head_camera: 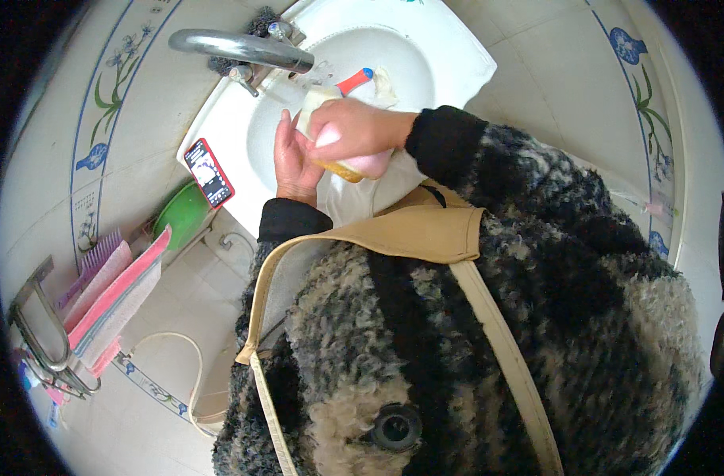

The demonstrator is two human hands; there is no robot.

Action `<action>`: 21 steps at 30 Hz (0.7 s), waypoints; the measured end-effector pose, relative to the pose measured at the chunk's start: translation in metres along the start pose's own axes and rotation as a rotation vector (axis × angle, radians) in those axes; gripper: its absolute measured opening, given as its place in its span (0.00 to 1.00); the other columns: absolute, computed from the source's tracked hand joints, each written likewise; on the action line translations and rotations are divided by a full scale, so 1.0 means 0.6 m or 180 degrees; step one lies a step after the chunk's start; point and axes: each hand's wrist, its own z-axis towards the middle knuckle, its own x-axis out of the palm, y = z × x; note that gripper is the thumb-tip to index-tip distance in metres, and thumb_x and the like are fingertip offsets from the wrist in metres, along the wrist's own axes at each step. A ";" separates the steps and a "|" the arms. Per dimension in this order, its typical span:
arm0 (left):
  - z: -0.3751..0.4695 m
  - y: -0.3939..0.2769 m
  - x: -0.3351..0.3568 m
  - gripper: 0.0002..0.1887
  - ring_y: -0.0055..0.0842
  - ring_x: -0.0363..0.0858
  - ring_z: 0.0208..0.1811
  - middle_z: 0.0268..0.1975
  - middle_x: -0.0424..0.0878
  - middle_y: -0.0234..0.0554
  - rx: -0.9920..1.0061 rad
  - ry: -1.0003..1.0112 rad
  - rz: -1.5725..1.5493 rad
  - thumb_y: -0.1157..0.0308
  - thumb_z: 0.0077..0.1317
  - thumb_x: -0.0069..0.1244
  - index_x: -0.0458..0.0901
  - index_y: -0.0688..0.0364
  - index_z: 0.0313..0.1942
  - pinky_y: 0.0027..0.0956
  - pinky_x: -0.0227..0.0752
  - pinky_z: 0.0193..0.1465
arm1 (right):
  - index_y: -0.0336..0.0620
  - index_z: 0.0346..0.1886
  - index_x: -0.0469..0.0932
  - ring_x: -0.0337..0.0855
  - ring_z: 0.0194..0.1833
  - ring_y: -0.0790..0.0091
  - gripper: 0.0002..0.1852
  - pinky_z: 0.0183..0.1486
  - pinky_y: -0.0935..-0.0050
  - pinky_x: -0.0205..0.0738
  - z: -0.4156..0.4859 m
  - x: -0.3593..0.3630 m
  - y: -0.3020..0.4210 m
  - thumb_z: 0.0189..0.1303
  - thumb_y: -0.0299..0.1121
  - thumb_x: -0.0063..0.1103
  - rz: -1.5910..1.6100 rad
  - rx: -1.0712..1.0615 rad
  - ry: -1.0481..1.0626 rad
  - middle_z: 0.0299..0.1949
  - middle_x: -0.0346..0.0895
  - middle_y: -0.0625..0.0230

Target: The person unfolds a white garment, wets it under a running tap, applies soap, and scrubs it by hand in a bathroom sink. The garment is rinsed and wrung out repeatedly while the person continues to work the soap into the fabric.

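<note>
Over the washbasin [421,65], my two hands meet around a pink and white item [368,165] with a yellow-brown edge [340,171]; it may be a shoe, but my fingers cover much of it. My right hand [359,128] is curled over its top, with a white patch showing under the fingers. Against its left side lies my left hand [296,163], palm turned up and thumb raised. A pale flap [319,102] sticks up past the knuckles. Behind it, a red handle with a blue end [355,82] rests in the basin beside a whitish crumpled piece [386,89].
A curved chrome faucet [243,49] reaches over the basin from the left. A lit phone in a red case [209,172] lies on the basin's left rim. Below are a green basin [183,217] and towels [121,291] on a metal rack [46,333].
</note>
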 end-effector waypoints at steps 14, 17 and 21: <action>-0.016 0.018 0.063 0.55 0.36 0.58 0.72 0.71 0.61 0.48 -0.0184 -0.0045 0.0174 0.24 0.63 0.25 0.51 0.70 0.71 0.37 0.48 0.74 | 0.33 0.33 0.83 0.83 0.36 0.41 0.24 0.43 0.53 0.78 0.035 0.016 -0.048 0.47 0.50 0.61 -0.0931 0.0419 -0.1074 0.32 0.81 0.41; -0.019 0.026 0.058 0.58 0.37 0.58 0.71 0.71 0.62 0.48 -0.0218 -0.0105 0.0117 0.22 0.61 0.25 0.51 0.71 0.71 0.38 0.48 0.74 | 0.33 0.33 0.83 0.83 0.36 0.42 0.24 0.43 0.53 0.78 0.030 0.007 -0.052 0.47 0.49 0.61 -0.1000 0.0647 -0.1004 0.32 0.81 0.41; -0.007 0.043 0.062 0.59 0.38 0.59 0.71 0.71 0.62 0.48 -0.0236 0.0081 0.0007 0.21 0.60 0.24 0.52 0.72 0.70 0.38 0.48 0.74 | 0.33 0.34 0.82 0.82 0.38 0.43 0.24 0.43 0.52 0.77 0.042 -0.039 -0.063 0.47 0.50 0.60 -0.1126 0.1071 -0.1069 0.32 0.81 0.45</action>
